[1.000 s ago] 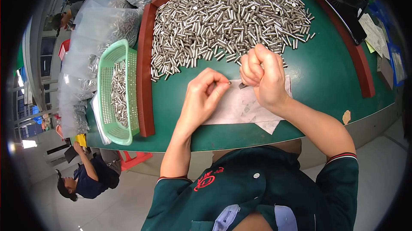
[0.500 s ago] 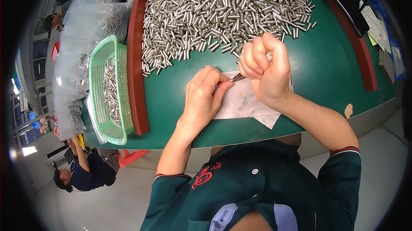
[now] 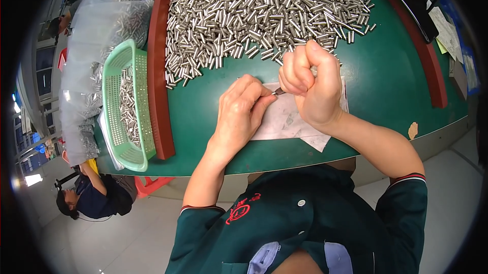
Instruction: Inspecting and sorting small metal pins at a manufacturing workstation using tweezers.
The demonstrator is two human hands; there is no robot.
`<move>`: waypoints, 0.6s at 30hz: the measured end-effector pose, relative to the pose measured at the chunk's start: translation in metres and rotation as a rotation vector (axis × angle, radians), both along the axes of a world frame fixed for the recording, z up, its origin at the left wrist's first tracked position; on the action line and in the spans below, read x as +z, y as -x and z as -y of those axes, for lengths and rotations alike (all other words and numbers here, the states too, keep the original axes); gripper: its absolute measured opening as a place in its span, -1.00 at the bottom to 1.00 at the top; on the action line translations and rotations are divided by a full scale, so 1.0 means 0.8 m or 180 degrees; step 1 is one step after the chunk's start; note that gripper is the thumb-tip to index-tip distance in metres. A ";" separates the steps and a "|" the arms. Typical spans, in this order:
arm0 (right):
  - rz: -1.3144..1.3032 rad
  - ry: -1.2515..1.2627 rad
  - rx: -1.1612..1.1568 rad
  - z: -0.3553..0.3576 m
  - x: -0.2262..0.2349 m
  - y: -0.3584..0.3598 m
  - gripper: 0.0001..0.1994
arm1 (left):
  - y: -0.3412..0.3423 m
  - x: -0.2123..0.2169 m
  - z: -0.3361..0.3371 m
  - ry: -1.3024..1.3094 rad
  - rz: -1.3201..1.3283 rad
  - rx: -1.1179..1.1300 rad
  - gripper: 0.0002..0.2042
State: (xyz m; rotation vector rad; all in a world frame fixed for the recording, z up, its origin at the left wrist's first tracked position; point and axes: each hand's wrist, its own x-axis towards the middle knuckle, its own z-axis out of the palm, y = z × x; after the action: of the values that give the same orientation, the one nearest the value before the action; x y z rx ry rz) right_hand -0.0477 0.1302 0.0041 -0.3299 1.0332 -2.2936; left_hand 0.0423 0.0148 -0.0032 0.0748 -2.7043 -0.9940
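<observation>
My left hand [image 3: 235, 116] pinches a small metal pin [image 3: 274, 94] between thumb and fingers, and only a bright end of it shows. My right hand [image 3: 319, 88] is closed in a fist around a slim tool with a dark, tapering tip [image 3: 279, 91]. That tip points left and meets the pin at my left fingertips; the handle is hidden in the fist. Both hands are over a stained whitish cloth [image 3: 290, 126] on the green tabletop [image 3: 376, 85]. Beyond them spreads a large pile of short, shiny metal pins [image 3: 264, 19].
Dark red rails border the work area at left [image 3: 158, 85] and right [image 3: 424, 65]. Outside the left rail stands a green perforated basket [image 3: 112, 106] holding more pins, beside clear plastic bags [image 3: 84, 91] of metal parts. A co-worker [image 3: 104, 192] is at the far left.
Both hands keep their grips and have shifted only slightly. The tool tip remains at the pin. At far left, the co-worker's head has moved a little upward in the picture.
</observation>
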 end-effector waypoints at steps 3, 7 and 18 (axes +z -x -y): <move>-0.0243 -0.0076 -0.0061 0.003 0.001 -0.004 -0.57 | 0.000 0.000 0.001 -0.0008 -0.0016 -0.0009 -0.88; -0.0551 -0.0036 -0.0147 0.007 0.000 -0.009 -0.58 | 0.000 -0.002 0.002 -0.0058 -0.0018 -0.0039 -0.89; -0.0185 -0.0181 -0.0076 0.005 0.000 0.000 -0.56 | -0.008 0.005 0.015 -0.2900 0.0479 0.0414 -0.94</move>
State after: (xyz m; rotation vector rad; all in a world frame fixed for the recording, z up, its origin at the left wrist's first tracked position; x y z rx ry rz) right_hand -0.0474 0.1266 0.0042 -0.3646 1.1349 -2.2829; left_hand 0.0487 0.0028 0.0004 0.4939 -2.0870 -2.1336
